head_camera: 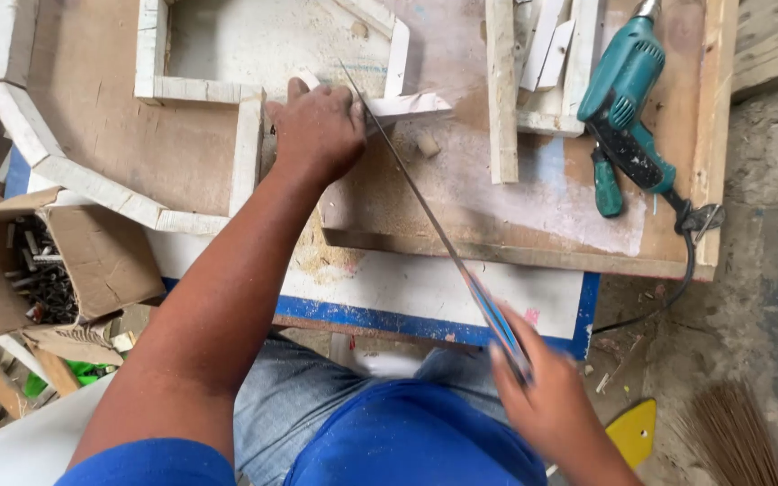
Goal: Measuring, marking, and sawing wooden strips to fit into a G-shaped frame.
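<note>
Teal drill (628,108) on board; cardboard box (101,261) (screws inside); broom (736,441).

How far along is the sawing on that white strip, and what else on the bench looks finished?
Done: white strips already edge the brown board and the inner frame. Sawdust lies at the bench edge. In hand: the left hand pins a white strip while the right hand drives the handsaw across it. Left: the strip looks uncut through; loose strips wait beside the teal drill.
</note>
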